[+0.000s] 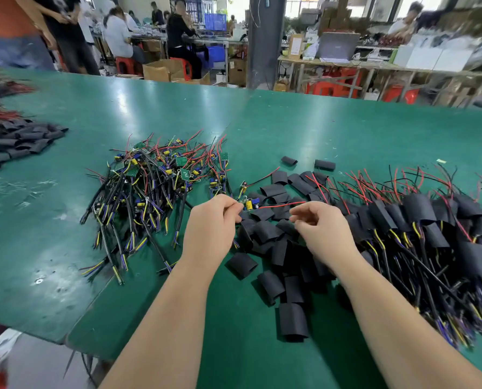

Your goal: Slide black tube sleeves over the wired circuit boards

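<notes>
Head view showed a workshop, with seated workers (178, 32) and cluttered benches (346, 63) at twelve o'clock beyond a wide green table (318, 130). On the table a tangle of bare wired circuit boards (155, 186) lay at ten o'clock of the hands, sleeved boards (419, 209) at three o'clock, and loose black tube sleeves (276, 251) under and between the hands. The left hand (210, 223) pinched one small board (249, 204). Its red wire (279, 204) ran toward the right hand (322, 231), whose fingers were curled; whether they gripped the wire could not be told.

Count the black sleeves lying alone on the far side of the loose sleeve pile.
2: the left sleeve and the right sleeve, side by side on the table; none looks hidden.
</notes>
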### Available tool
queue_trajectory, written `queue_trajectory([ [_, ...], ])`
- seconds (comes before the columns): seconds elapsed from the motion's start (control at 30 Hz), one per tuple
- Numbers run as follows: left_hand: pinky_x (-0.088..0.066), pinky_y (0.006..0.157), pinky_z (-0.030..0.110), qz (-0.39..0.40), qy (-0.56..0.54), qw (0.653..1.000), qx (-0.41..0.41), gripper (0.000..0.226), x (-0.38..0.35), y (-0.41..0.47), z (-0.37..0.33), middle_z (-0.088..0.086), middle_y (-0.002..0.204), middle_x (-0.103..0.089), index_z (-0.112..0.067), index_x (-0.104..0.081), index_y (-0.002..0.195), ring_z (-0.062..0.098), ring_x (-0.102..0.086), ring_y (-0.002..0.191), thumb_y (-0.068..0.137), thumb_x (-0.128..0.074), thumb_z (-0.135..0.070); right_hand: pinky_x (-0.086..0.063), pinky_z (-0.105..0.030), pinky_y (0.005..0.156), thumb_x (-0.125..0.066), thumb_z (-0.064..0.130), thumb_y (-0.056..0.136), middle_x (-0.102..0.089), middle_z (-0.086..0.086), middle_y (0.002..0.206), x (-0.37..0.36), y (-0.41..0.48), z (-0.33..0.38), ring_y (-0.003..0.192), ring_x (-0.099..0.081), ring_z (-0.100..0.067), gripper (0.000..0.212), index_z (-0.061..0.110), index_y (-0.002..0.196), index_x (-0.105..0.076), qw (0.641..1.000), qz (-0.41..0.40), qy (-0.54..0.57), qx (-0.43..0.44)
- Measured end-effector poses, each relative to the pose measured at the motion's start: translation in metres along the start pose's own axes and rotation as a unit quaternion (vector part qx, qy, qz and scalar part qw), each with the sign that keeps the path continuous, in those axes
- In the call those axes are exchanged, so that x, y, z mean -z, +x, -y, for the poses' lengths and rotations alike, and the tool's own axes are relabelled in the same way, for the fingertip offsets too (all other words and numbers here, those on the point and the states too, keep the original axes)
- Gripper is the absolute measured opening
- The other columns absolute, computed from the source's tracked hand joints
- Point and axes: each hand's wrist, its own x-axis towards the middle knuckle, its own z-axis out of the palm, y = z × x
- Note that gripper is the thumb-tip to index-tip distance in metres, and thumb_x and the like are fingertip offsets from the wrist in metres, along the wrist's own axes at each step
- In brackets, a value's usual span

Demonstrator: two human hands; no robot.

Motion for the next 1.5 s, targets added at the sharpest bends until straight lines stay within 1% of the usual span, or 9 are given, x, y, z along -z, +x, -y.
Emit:
queue_trajectory([
  [0.23, -0.038, 0.055, 0.018, -0.077, -0.038, 0.996, 0.014, 0.018, 0.001, 0.001, 0.002, -0.016, 0.062, -0.058, -0.018, -0.06, 0.081, 0.008, -0.057, 0.062, 0.097, -0.052, -0.021, -0.038, -0.03, 0.088, -0.048, 0.003, 0.085, -0.061, -0.012, 0.114, -0.022, 0.047, 0.005, 0.107, -0.052, -0.033, 0.029, 0.012, 0.1, -0.072, 0.976, -0.051, -0.203, 0.062],
  [0.4, -0.044, 0.058, 0.029, -0.115, -0.052, 0.992, -0.016, 0.016, 0.004, 0.0, 0.004, -0.011, 0.064, -0.061, -0.013, -0.06, 0.085, 0.017, -0.058, 0.062, 0.097, -0.051, -0.019, -0.034, -0.037, 0.106, -0.048, 0.022, 0.095, -0.038, -0.007, 0.147, -0.04, 0.085, 0.016, 0.131, -0.034, -0.033, 0.048, 0.019, 0.142, -0.042, 0.901, 0.125, -0.403, 0.103],
  [0.53, -0.047, 0.058, 0.033, -0.121, -0.05, 0.991, -0.033, 0.016, 0.004, 0.0, 0.006, -0.009, 0.065, -0.063, -0.013, -0.06, 0.086, 0.021, -0.059, 0.062, 0.098, -0.051, -0.019, -0.041, -0.028, 0.096, -0.058, 0.013, 0.088, -0.06, -0.01, 0.127, -0.035, 0.098, 0.034, 0.118, -0.053, -0.028, 0.039, 0.009, 0.126, -0.059, 0.893, 0.197, -0.384, 0.13],
  [0.67, -0.048, 0.056, 0.034, -0.113, -0.045, 0.991, -0.046, 0.016, 0.003, 0.0, 0.006, -0.01, 0.063, -0.062, -0.014, -0.059, 0.086, 0.018, -0.057, 0.058, 0.098, -0.05, -0.02, -0.048, -0.024, 0.059, -0.066, 0.018, 0.078, -0.064, -0.012, 0.079, -0.023, 0.101, 0.045, 0.073, -0.057, -0.023, 0.013, 0.007, 0.086, -0.066, 0.892, 0.224, -0.389, 0.047],
  [0.83, -0.048, 0.057, 0.034, -0.11, -0.043, 0.991, -0.068, 0.015, 0.003, -0.002, 0.006, -0.014, 0.061, -0.059, -0.013, -0.059, 0.085, 0.018, -0.059, 0.06, 0.098, -0.051, -0.018, -0.054, -0.03, 0.072, -0.069, 0.02, 0.074, -0.07, -0.013, 0.085, -0.02, 0.096, 0.036, 0.075, -0.06, -0.024, 0.02, 0.004, 0.087, -0.073, 0.925, 0.17, -0.336, 0.057],
  [0.93, -0.045, 0.055, 0.031, -0.11, -0.048, 0.99, -0.073, 0.015, 0.003, -0.002, 0.008, -0.014, 0.062, -0.059, -0.014, -0.058, 0.086, 0.013, -0.056, 0.057, 0.098, -0.05, -0.017, -0.054, -0.032, 0.08, -0.073, 0.019, 0.072, -0.072, -0.009, 0.092, -0.016, 0.088, 0.032, 0.088, -0.066, -0.025, 0.022, 0.007, 0.092, -0.072, 0.954, 0.116, -0.265, 0.074],
  [1.23, -0.032, 0.05, 0.011, -0.115, -0.083, 0.987, -0.072, 0.016, 0.001, -0.002, 0.007, -0.014, 0.061, -0.061, -0.014, -0.057, 0.085, -0.002, -0.049, 0.049, 0.098, -0.048, -0.014, -0.047, -0.011, 0.062, -0.082, 0.018, 0.072, -0.071, 0.012, 0.07, 0.042, 0.029, 0.007, 0.062, -0.062, 0.0, 0.015, 0.024, 0.081, -0.071, 0.995, -0.031, 0.097, 0.016],
  [1.37, -0.032, 0.049, 0.007, -0.126, -0.09, 0.984, -0.088, 0.016, 0.001, -0.003, 0.005, -0.014, 0.063, -0.062, -0.016, -0.057, 0.084, -0.002, -0.049, 0.048, 0.097, -0.049, -0.011, -0.054, -0.026, 0.069, -0.076, 0.007, 0.077, -0.072, 0.004, 0.072, 0.054, 0.002, -0.003, 0.066, -0.065, -0.012, 0.014, 0.018, 0.081, -0.067, 0.942, -0.127, 0.306, -0.058],
  [1.5, -0.031, 0.048, 0.007, -0.126, -0.095, 0.982, -0.106, 0.017, 0.001, -0.004, 0.004, -0.015, 0.063, -0.061, -0.016, -0.055, 0.082, 0.001, -0.047, 0.046, 0.096, -0.049, -0.009, -0.054, -0.021, 0.065, -0.057, 0.004, 0.092, -0.07, -0.009, 0.087, 0.056, -0.006, -0.001, 0.078, -0.071, -0.017, 0.006, 0.008, 0.097, -0.058, 0.784, -0.14, 0.594, -0.118],
])
